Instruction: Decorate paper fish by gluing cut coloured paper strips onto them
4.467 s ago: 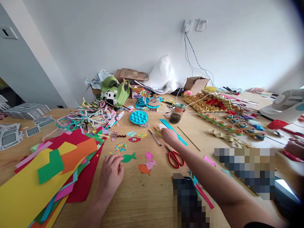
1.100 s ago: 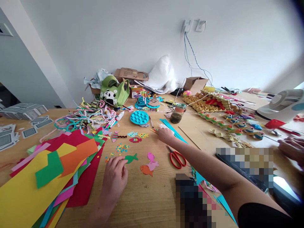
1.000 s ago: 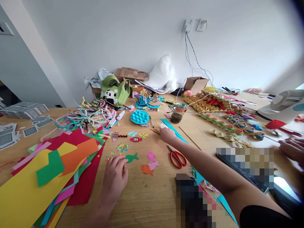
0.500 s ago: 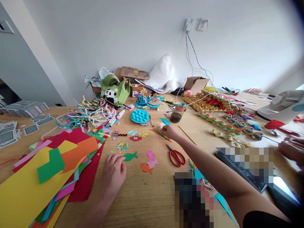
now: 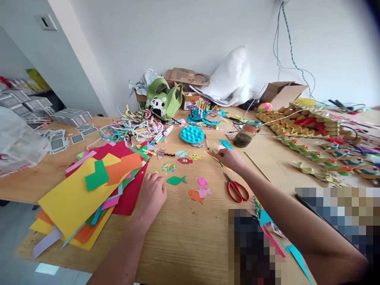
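Observation:
My left hand (image 5: 154, 194) rests on the wooden table with its fingers loosely bent and nothing visible in them. Just past its fingertips lies a green paper fish (image 5: 176, 180). My right hand (image 5: 231, 158) reaches far forward, fingers closed at a bunch of thin coloured paper strips (image 5: 221, 159); its fingertips are partly hidden. Near it lies a small blue paper piece (image 5: 226, 143). Red-handled scissors (image 5: 236, 190) lie below my right forearm. An orange fish (image 5: 196, 196) and pink fish (image 5: 202, 182) are between the hands. Small paper dots (image 5: 169, 167) and several decorated fish (image 5: 185, 160) lie farther back.
Coloured paper sheets (image 5: 68, 198) are stacked at left, beyond them a heap of pipe cleaners (image 5: 130, 128). A blue round textured piece (image 5: 192, 135), a jar (image 5: 247, 134) of dark liquid and a thin stick (image 5: 257, 166) stand or lie farther back. Egg-carton crafts (image 5: 320, 154) fill the right.
The view has swung left and tilted, showing the table's front-left edge and a plastic bag. My left hand has drawn slightly away from the green fish. The right stays at the strips.

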A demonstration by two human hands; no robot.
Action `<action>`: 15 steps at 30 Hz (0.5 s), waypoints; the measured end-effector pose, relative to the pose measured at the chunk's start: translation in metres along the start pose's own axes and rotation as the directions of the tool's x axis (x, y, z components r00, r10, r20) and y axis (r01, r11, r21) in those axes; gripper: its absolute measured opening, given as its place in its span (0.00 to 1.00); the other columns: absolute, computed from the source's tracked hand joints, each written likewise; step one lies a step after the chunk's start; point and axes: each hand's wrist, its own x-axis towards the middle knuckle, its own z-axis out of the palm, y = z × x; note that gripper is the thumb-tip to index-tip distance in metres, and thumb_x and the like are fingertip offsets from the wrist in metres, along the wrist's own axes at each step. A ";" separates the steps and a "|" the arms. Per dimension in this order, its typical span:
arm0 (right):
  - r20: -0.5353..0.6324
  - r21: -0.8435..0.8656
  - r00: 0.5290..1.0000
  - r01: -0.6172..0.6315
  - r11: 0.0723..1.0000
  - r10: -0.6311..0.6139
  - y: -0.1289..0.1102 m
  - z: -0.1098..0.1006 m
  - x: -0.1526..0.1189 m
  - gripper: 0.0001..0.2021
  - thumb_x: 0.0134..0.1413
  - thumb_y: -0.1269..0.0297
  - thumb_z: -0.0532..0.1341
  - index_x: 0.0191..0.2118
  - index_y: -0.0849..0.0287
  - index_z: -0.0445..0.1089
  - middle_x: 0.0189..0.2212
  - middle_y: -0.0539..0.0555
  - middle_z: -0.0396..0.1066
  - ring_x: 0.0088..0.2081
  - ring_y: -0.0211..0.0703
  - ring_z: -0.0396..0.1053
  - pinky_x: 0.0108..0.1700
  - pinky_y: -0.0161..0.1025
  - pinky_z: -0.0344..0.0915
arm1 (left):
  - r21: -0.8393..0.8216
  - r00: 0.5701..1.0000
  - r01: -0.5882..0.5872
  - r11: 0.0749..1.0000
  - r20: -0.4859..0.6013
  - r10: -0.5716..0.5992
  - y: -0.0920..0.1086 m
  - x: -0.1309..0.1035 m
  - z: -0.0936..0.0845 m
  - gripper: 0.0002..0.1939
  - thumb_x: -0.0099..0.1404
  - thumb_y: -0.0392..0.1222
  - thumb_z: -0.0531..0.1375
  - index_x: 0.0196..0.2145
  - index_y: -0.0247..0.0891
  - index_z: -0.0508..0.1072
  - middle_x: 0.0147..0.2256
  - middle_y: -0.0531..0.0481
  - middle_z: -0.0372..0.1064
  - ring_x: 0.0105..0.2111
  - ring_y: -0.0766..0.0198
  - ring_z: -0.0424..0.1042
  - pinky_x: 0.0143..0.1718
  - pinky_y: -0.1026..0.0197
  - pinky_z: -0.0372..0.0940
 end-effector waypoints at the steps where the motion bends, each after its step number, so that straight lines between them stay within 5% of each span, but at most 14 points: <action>1: -0.006 -0.008 1.000 -0.001 1.000 0.001 0.000 0.000 0.000 0.12 0.55 0.64 0.54 0.31 0.59 0.75 0.30 0.57 0.76 0.30 0.43 0.68 0.27 0.35 0.50 | 0.004 1.000 0.002 1.000 0.004 -0.002 -0.001 0.000 0.000 0.17 0.57 0.27 0.54 0.39 0.38 0.77 0.41 0.46 0.75 0.44 0.54 0.67 0.51 0.50 0.62; 8: -0.063 -0.035 0.998 -0.033 0.999 0.031 0.009 0.002 0.001 0.11 0.52 0.64 0.55 0.28 0.59 0.74 0.27 0.57 0.75 0.29 0.43 0.69 0.26 0.35 0.51 | 0.009 0.993 -0.053 0.999 0.109 0.052 0.005 0.000 -0.002 0.19 0.57 0.26 0.53 0.41 0.37 0.78 0.43 0.45 0.76 0.48 0.52 0.65 0.52 0.50 0.62; 15: -0.078 0.200 0.989 -0.105 0.974 0.123 0.018 -0.002 0.002 0.09 0.44 0.67 0.58 0.29 0.62 0.75 0.23 0.54 0.74 0.26 0.41 0.69 0.26 0.33 0.54 | 0.026 0.974 -0.103 0.994 0.207 0.095 0.006 -0.002 -0.002 0.18 0.59 0.27 0.53 0.42 0.37 0.78 0.45 0.44 0.74 0.50 0.51 0.63 0.53 0.49 0.60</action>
